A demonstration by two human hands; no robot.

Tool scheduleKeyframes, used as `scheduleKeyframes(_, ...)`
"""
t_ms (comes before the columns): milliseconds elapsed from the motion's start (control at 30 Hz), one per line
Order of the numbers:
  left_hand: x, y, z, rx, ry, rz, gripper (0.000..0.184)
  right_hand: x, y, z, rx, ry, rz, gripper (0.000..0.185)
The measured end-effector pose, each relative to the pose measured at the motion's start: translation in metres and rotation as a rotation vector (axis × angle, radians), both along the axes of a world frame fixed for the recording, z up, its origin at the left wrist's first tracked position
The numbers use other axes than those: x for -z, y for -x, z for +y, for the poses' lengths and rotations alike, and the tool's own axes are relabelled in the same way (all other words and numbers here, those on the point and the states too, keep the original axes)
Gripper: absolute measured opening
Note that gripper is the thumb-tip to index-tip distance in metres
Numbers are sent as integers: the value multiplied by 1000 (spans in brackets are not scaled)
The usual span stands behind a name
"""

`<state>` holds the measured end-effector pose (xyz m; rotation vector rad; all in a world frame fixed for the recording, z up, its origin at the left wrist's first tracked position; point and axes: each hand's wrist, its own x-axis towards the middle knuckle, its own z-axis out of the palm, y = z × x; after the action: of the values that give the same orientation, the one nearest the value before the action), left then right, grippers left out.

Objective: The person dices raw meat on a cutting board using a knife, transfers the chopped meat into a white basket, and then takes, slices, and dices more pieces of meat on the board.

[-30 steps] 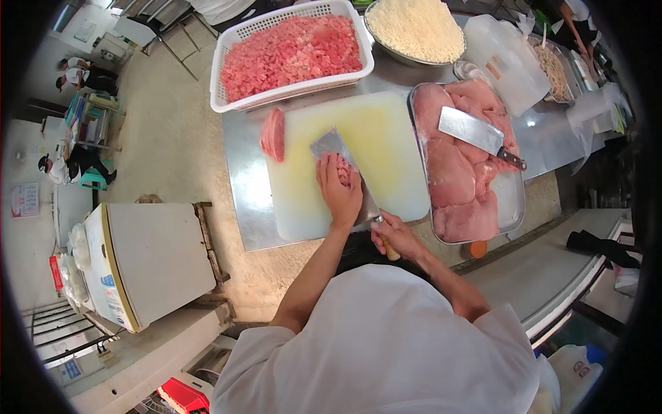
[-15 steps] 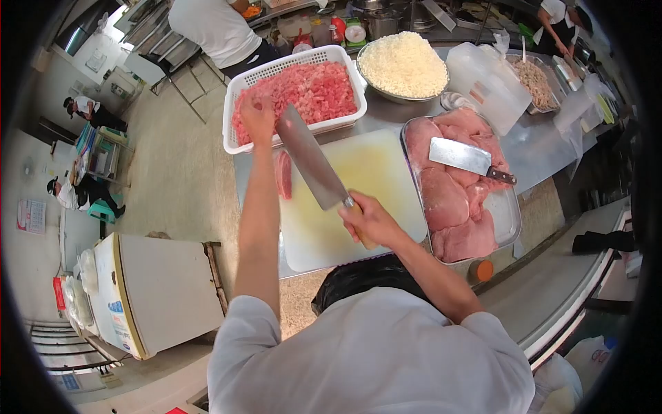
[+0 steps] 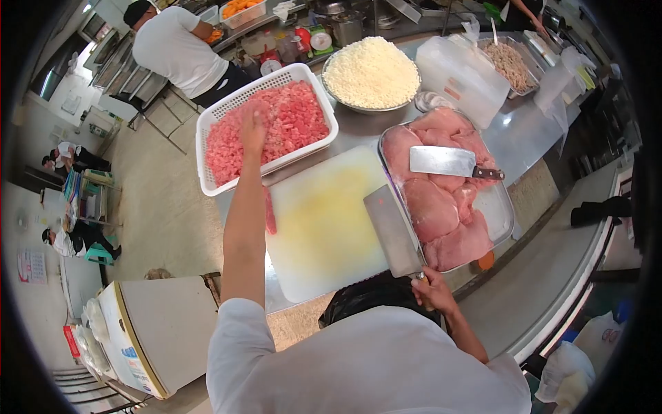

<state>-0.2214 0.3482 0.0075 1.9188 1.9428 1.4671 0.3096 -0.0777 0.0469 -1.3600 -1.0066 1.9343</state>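
My right hand (image 3: 434, 290) is wrapped around the handle of a large cleaver (image 3: 394, 231), whose blade lies over the right edge of the white cutting board (image 3: 324, 228). My left hand (image 3: 254, 127) is over the diced raw meat (image 3: 296, 114) in a white perforated basket (image 3: 245, 101); its fingers are blurred, and whether they hold anything is unclear. A strip of meat (image 3: 269, 210) lies at the board's left edge. To the right, a metal tray (image 3: 495, 207) bears large raw meat slabs (image 3: 429, 207) with a second cleaver (image 3: 441, 160) resting on top.
Behind the board stands a bowl of white crumbly food (image 3: 372, 72), beside a translucent plastic container (image 3: 465, 79) and a tray of minced food (image 3: 510, 65). A person in white (image 3: 176, 52) works beyond the basket. A white chest-like appliance (image 3: 162, 324) stands at lower left.
My right hand has moved the cleaver right and toward my body, from above the board's middle to its right edge. My left hand remains over the basket. The camera view has shifted.
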Motion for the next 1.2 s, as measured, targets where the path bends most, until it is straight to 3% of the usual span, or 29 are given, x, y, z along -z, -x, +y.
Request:
scheduleKeyframes(67,-38,-52,-2,121,158,34,48,4,1,0,-4,-20,3,27)
scheduleKeyframes(133,-31,-97,12,163,135,50,46,3,1,2,-6,-9,-10,27)
scheduleKeyframes(267,-20,-156,7,204,91,332,39,-5,1,6,-16,13,-40,23)
scheduleKeyframes(467,-18,-127,15,304,20,354,30,4,1,13,-20,-39,8,20)
scheduleKeyframes(533,-71,-115,-5,256,130,349,27,7,2,19,-21,-43,-3,19)
scheduleKeyframes(567,-82,-103,-10,257,-47,274,20,7,3,22,-25,-41,-16,19)
scheduleKeyframes(633,-122,-93,-41,163,-7,166,17,7,4,30,-41,-39,-39,18)
scheduleKeyframes(767,-158,-65,-131,-51,62,143,15,14,10,42,-17,-46,-18,18)
scheduleKeyframes(900,-77,-24,-215,-318,252,-22,19,4,19,53,7,-31,-29,23)
scheduleKeyframes(1067,4,-43,-279,-390,357,264,38,16,22,59,-18,-74,-38,24)
scheduleKeyframes(1200,-8,-76,-300,-139,445,126,45,9,30,68,-8,-112,-68,22)
